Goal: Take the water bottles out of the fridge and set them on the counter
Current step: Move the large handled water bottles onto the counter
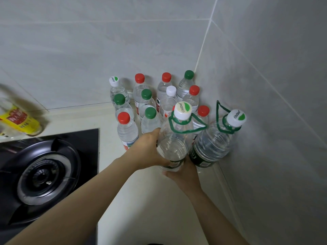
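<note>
A large clear water bottle (174,142) with a white cap and a green carry loop is held upright just above the pale counter (141,200). My left hand (148,149) grips its left side, and my right hand (184,172) cups its base from below. A second large bottle (214,145) of the same kind stands right beside it against the right wall. Behind them, several small water bottles (150,103) with red, green and white caps stand packed in the corner. The fridge is out of view.
A black gas hob with a round burner (42,175) fills the lower left. A blurred bottle with a yellow label (19,119) stands at the far left. Grey tiled walls (265,85) close in the back and right.
</note>
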A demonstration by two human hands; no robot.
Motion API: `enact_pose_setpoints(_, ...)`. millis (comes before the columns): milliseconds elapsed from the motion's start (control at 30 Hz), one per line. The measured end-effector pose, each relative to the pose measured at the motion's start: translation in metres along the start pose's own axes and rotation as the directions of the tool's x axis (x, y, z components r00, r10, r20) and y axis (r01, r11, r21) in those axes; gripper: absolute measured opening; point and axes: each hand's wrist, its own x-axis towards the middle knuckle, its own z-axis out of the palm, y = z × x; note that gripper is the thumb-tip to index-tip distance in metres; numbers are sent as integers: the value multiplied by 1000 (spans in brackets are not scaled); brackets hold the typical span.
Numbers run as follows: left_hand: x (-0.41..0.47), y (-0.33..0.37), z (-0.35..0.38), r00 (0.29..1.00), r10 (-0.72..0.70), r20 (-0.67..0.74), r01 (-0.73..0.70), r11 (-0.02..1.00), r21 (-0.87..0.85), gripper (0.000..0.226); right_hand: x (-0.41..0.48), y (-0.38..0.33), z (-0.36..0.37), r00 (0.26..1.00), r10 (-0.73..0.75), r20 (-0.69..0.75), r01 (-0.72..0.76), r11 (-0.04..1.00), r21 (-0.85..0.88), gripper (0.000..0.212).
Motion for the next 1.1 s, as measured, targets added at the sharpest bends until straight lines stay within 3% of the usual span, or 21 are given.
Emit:
enact_pose_setpoints(533, 6, -15, 8, 999, 26, 42, -26, 1000, 0, 89, 2, 2, 3, 999, 38, -11, -38, 999, -37, 63)
enact_pose_setpoints(1100, -6, -3, 9, 999, -34, 21, 35, 998, -57, 90, -13, -2, -14, 998, 19, 58, -3, 964, -267, 65)
